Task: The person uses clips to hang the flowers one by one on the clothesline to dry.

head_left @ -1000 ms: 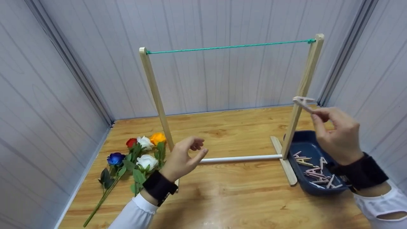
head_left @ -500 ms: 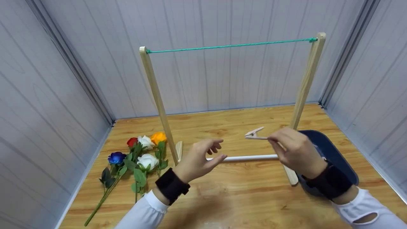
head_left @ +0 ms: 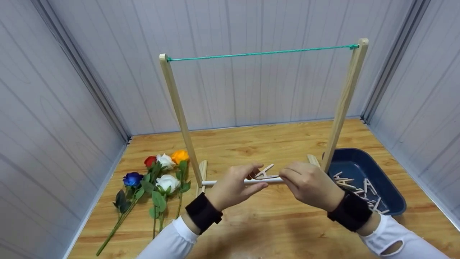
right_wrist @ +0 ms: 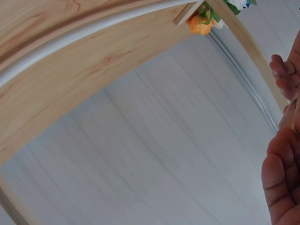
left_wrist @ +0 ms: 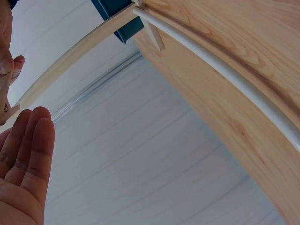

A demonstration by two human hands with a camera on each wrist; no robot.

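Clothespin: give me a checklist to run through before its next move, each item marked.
1. Right hand pinching the clothespin: ok.
2. Both clothespin legs pinched: not ok, one leg stands free.
3. Left hand touching it: cannot tell, only close by.
4. Green cord tied at both ends: ok.
5. Rose in either hand: not ok, the roses lie on the table.
6. Spare clothespins in the blue tub: ok.

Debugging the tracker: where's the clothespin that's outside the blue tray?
In the head view, the clothespin is right of and below picture center, pinched by the right hand, its free end close to the left hand.
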